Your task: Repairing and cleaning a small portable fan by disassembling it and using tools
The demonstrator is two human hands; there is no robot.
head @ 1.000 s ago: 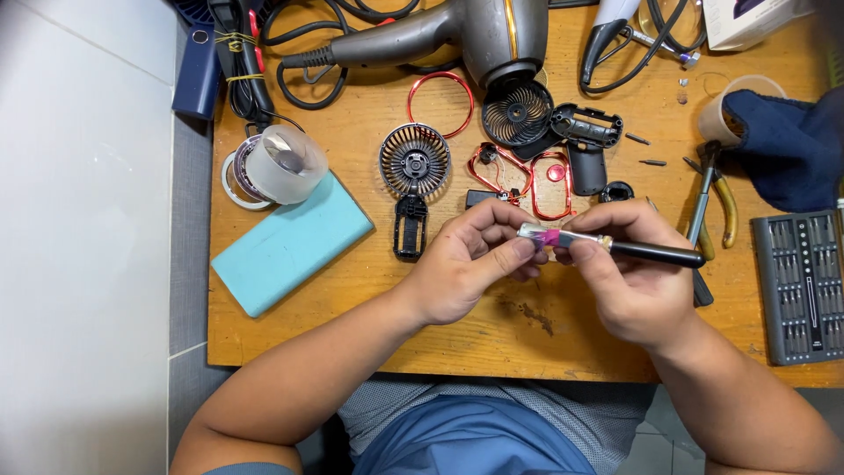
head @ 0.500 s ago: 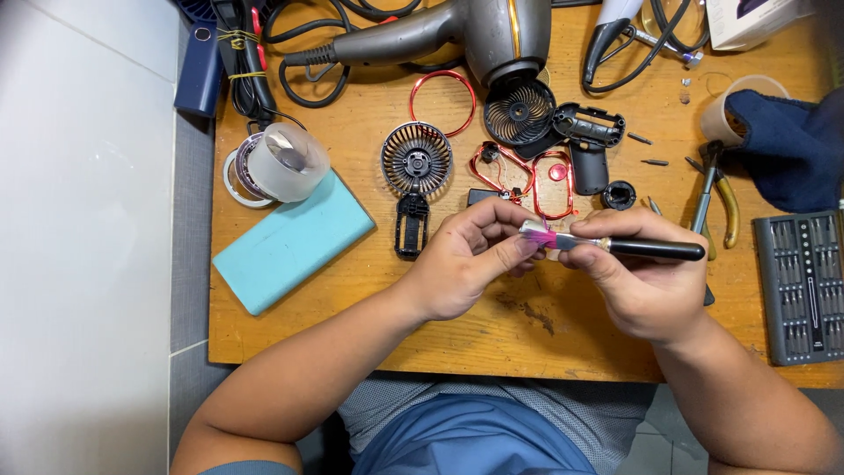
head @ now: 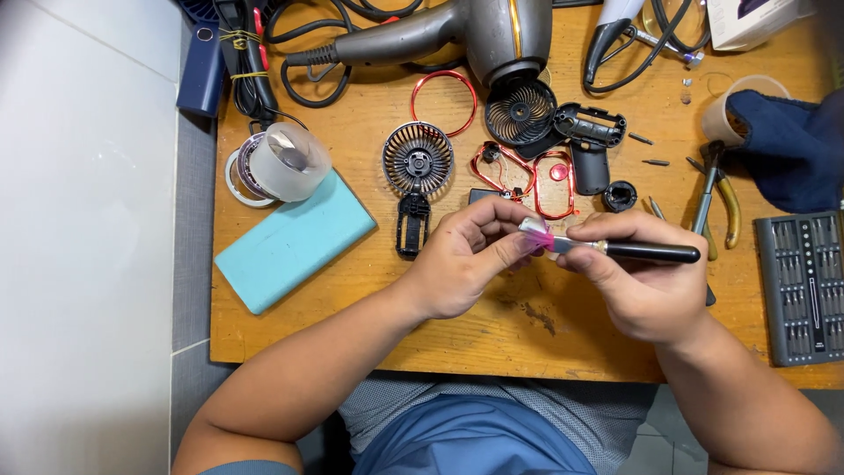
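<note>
Near the table's front edge, the left hand (head: 462, 264) pinches a small pink and clear part (head: 536, 233) between thumb and fingertips. The right hand (head: 637, 281) closes around a black-handled screwdriver (head: 633, 252), its tip touching that part over the wooden table (head: 369, 308). Further back lie a round black fan grille (head: 418, 158) and a red wire frame (head: 536, 171). A turquoise case (head: 294, 242) sits to the left. At the far edge rests a grey hair dryer (head: 457, 35).
</note>
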